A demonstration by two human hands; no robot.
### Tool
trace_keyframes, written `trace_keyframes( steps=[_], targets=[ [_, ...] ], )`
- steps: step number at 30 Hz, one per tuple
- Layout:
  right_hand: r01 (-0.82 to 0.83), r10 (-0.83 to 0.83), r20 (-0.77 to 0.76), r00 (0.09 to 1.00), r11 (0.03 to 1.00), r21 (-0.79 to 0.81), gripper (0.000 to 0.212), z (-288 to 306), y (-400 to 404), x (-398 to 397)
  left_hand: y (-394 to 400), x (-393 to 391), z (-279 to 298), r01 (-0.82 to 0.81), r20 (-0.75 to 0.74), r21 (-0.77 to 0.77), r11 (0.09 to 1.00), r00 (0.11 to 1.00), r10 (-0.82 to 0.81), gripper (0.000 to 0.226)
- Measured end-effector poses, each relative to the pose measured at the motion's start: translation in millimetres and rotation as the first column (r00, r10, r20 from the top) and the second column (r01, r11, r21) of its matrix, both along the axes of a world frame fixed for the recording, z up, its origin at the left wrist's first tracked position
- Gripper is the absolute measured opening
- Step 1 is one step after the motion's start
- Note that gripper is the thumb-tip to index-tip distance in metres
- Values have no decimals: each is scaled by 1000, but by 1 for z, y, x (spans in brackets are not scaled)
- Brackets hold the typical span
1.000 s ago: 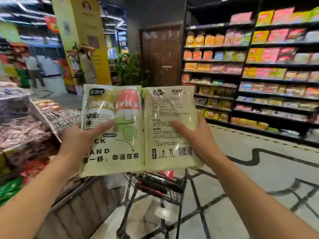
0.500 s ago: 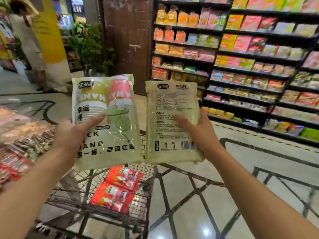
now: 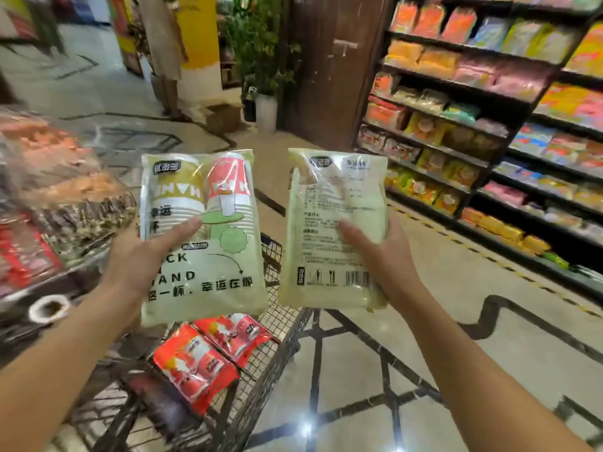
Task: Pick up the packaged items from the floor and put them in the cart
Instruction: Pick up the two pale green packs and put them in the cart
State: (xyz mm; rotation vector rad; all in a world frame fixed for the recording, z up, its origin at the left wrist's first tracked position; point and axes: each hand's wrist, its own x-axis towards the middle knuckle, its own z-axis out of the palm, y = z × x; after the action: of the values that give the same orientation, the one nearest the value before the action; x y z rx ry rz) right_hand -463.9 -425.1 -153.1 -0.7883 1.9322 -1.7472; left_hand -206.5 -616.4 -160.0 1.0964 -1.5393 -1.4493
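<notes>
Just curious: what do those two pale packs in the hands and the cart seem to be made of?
Packs: thin glossy plastic film, judging by the wrinkles, glare and cups showing through. Cart: dark wire mesh, probably coated metal.

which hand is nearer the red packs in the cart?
Left. The left hand holds its cup pack almost directly above the red packs in the cart; the right hand is off to their right, over the floor.
</notes>
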Motion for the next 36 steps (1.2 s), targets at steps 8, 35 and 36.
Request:
trace_keyframes(
  steps=[8,35,36],
  targets=[
    [-287,286,30,958,953,93,81,-55,-75,-77,21,-37,-47,-272,44,194,942,962,269,40],
    [-650,585,324,744,520,554,94,-331,-283,-25,-68,-3,-305,-604,383,569,558,795,470,92],
    [-652,589,328,738,499,571,91,-343,-286,-26,-68,-8,-309,-605,406,568,558,796,449,74]
  ],
)
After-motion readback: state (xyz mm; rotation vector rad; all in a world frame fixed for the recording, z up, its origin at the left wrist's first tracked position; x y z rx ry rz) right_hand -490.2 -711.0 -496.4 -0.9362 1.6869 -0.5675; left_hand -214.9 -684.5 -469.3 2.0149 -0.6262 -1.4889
